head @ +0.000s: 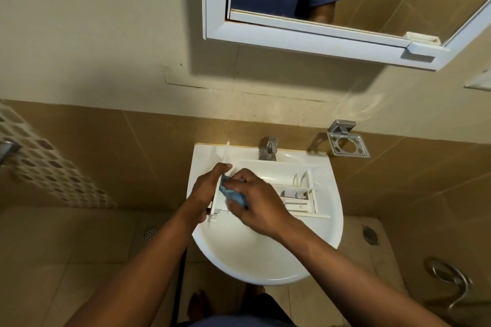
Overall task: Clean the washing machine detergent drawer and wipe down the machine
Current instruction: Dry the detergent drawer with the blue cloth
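Note:
The white detergent drawer [289, 188] lies across the white wash basin [268, 260], its compartments facing up. My left hand [206, 188] grips the drawer's front panel at its left end. My right hand [259, 204] holds a blue cloth [232, 192] and presses it against the drawer's left part, next to my left hand. Most of the cloth is hidden under my fingers. The washing machine is not in view.
A chrome tap [269, 147] stands at the basin's back edge. A metal holder [345, 141] is fixed to the wall on the right. A white-framed mirror cabinet [305, 37] hangs above. Floor drains [150, 232] and a chrome hose [451, 287] lie below.

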`<action>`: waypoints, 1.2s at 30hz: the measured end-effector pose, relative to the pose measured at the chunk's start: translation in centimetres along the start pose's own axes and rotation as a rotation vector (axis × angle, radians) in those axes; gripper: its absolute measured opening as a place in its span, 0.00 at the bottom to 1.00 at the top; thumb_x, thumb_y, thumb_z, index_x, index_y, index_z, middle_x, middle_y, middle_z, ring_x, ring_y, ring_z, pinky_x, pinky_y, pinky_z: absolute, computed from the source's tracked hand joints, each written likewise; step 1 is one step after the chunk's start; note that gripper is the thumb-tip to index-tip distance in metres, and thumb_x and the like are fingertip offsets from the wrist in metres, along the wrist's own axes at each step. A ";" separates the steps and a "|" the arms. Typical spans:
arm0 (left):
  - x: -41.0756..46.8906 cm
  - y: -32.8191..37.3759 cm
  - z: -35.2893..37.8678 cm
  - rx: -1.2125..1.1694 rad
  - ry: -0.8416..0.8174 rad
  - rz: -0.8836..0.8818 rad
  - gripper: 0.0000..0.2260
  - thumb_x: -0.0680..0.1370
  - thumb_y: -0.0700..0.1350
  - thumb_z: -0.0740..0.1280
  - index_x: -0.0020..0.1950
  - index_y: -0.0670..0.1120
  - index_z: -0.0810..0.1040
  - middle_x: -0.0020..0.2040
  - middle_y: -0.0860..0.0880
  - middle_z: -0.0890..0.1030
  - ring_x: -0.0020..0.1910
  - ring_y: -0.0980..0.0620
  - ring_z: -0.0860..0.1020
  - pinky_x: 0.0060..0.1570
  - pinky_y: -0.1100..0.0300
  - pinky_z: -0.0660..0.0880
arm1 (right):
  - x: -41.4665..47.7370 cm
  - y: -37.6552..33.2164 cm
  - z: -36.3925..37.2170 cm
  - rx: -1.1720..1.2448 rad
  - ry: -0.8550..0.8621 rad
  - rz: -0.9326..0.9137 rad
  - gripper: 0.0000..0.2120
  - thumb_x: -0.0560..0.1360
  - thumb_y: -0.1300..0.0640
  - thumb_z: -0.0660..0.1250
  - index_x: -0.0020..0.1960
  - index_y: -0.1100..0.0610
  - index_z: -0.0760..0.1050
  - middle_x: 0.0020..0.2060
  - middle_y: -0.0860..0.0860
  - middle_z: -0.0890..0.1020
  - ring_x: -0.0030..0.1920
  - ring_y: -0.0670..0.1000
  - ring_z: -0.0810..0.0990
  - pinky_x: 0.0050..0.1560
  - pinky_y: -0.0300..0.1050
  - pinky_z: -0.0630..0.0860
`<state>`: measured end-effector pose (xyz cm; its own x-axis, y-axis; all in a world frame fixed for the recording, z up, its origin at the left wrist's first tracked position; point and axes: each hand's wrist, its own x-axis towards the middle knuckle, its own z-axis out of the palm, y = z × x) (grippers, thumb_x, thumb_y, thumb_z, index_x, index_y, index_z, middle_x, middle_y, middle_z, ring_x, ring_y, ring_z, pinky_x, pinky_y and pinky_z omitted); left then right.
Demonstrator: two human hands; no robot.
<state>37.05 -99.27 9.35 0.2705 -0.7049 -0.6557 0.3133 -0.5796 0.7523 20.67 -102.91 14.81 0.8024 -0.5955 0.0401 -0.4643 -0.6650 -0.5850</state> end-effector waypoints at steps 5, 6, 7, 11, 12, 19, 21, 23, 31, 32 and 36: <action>0.0 -0.3 -1.0 0.026 0.098 0.015 0.15 0.63 0.71 0.70 0.42 0.65 0.83 0.47 0.51 0.86 0.50 0.46 0.81 0.43 0.52 0.74 | -2.5 3.3 -3.0 -0.319 -0.212 -0.069 0.19 0.76 0.55 0.66 0.66 0.44 0.79 0.61 0.44 0.79 0.57 0.52 0.78 0.50 0.47 0.78; 0.0 -0.5 -1.1 0.025 0.102 0.032 0.14 0.63 0.71 0.70 0.41 0.64 0.82 0.47 0.51 0.85 0.49 0.47 0.81 0.42 0.53 0.73 | -2.7 3.8 -3.9 -0.387 -0.242 -0.014 0.17 0.77 0.53 0.65 0.64 0.44 0.80 0.59 0.44 0.80 0.56 0.53 0.79 0.48 0.47 0.77; 0.1 -0.6 -1.2 0.016 0.108 0.042 0.15 0.63 0.71 0.70 0.40 0.63 0.82 0.46 0.51 0.85 0.47 0.48 0.81 0.41 0.54 0.73 | -2.8 4.1 -4.7 -0.439 -0.256 0.047 0.14 0.77 0.51 0.65 0.61 0.44 0.81 0.56 0.44 0.81 0.55 0.54 0.80 0.46 0.46 0.75; 0.4 -0.3 -0.7 -0.032 0.100 0.051 0.11 0.64 0.70 0.70 0.40 0.67 0.82 0.49 0.57 0.81 0.50 0.52 0.78 0.41 0.56 0.70 | -2.0 2.7 -4.2 -0.463 -0.148 0.081 0.09 0.76 0.49 0.65 0.53 0.47 0.82 0.48 0.47 0.85 0.50 0.55 0.82 0.41 0.45 0.70; 0.5 -0.1 -0.5 -0.037 0.091 0.056 0.12 0.64 0.70 0.70 0.42 0.67 0.82 0.50 0.56 0.82 0.52 0.50 0.79 0.42 0.55 0.71 | -1.5 1.8 -3.3 -0.437 -0.127 0.051 0.09 0.75 0.50 0.65 0.53 0.46 0.82 0.48 0.48 0.85 0.50 0.55 0.82 0.43 0.46 0.72; 1.0 -0.6 -1.3 -0.009 0.104 0.157 0.41 0.63 0.69 0.73 0.75 0.59 0.73 0.65 0.59 0.76 0.61 0.51 0.76 0.60 0.50 0.73 | -1.0 2.0 -2.4 -0.442 -0.303 0.086 0.13 0.79 0.51 0.63 0.61 0.43 0.80 0.53 0.49 0.86 0.55 0.57 0.82 0.45 0.44 0.68; 0.9 -1.0 -1.0 -0.011 0.121 0.156 0.39 0.64 0.69 0.73 0.74 0.59 0.74 0.66 0.60 0.77 0.62 0.53 0.76 0.63 0.50 0.73 | -1.0 2.4 -2.8 -0.462 -0.311 0.135 0.12 0.79 0.50 0.64 0.60 0.43 0.81 0.52 0.48 0.86 0.56 0.56 0.82 0.45 0.42 0.66; 1.1 -1.1 -0.7 -0.020 0.134 0.153 0.30 0.65 0.69 0.72 0.64 0.59 0.81 0.60 0.56 0.84 0.60 0.51 0.80 0.62 0.50 0.76 | -0.4 1.7 -2.0 -0.376 -0.212 0.118 0.13 0.78 0.51 0.65 0.60 0.43 0.82 0.54 0.47 0.86 0.56 0.54 0.82 0.47 0.41 0.68; 1.7 -0.3 -1.9 -0.014 0.074 0.213 0.25 0.66 0.66 0.72 0.59 0.57 0.84 0.54 0.55 0.86 0.57 0.49 0.83 0.58 0.50 0.79 | -1.3 3.0 -3.8 -0.192 -0.245 0.159 0.15 0.77 0.52 0.66 0.61 0.41 0.82 0.56 0.42 0.85 0.57 0.47 0.82 0.58 0.46 0.78; 1.8 -0.4 -2.0 -0.014 0.062 0.211 0.23 0.66 0.66 0.72 0.57 0.59 0.84 0.52 0.56 0.87 0.57 0.50 0.83 0.57 0.51 0.78 | -1.5 3.5 -5.3 -0.075 -0.230 0.216 0.13 0.76 0.52 0.65 0.57 0.42 0.83 0.52 0.41 0.86 0.54 0.44 0.83 0.57 0.48 0.79; 2.0 -0.7 -1.9 -0.045 0.089 0.176 0.11 0.66 0.66 0.71 0.45 0.65 0.84 0.47 0.60 0.85 0.55 0.55 0.80 0.51 0.55 0.75 | -2.7 5.3 -9.1 0.154 0.104 0.342 0.14 0.72 0.52 0.59 0.47 0.44 0.83 0.44 0.42 0.86 0.47 0.45 0.85 0.51 0.55 0.82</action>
<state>39.04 -99.49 7.38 0.4030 -0.7539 -0.5189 0.2940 -0.4303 0.8535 12.60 -108.89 19.01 0.5647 -0.8191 -0.1010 -0.6306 -0.3492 -0.6932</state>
